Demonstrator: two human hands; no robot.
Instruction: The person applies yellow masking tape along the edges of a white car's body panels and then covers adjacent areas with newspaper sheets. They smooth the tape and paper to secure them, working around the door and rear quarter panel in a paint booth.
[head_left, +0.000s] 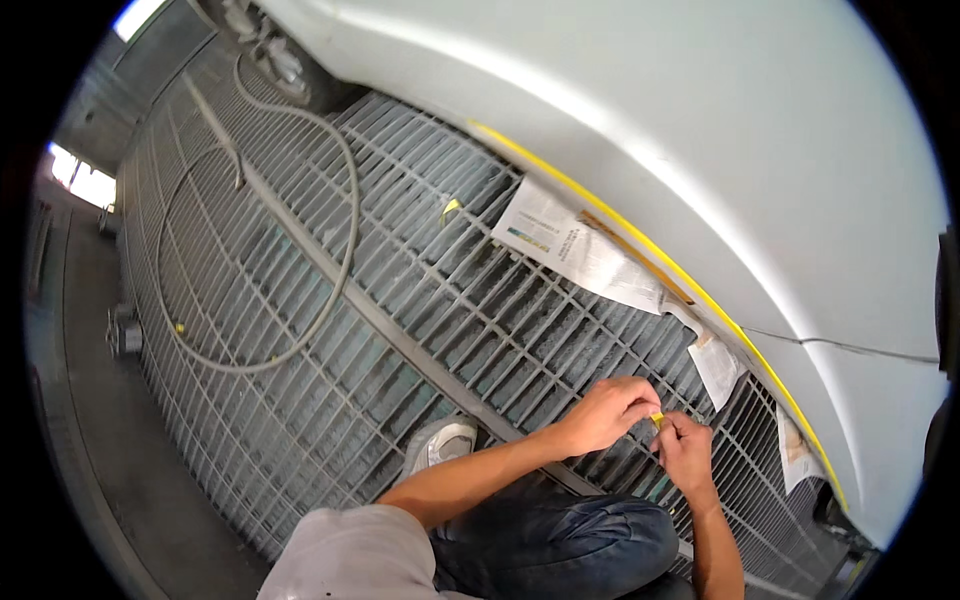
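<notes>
My left hand (609, 412) and my right hand (685, 451) meet above the metal floor grating, beside the lower side of a pale car body (720, 172). A short piece of yellow masking tape (657, 419) is pinched between the fingertips of both hands. A long strip of yellow tape (637, 234) runs along the car's lower edge. Under that strip hangs printed newspaper (570, 244), with a smaller paper flap (716, 369) and another paper piece (796, 454) farther right.
A grey hose (352, 195) lies looped on the grating (315, 337). A scrap of yellow tape (451, 207) rests on the bars. The car's wheel (289, 71) stands at the upper left. My shoe (444, 444) is planted near a long metal beam (390, 324).
</notes>
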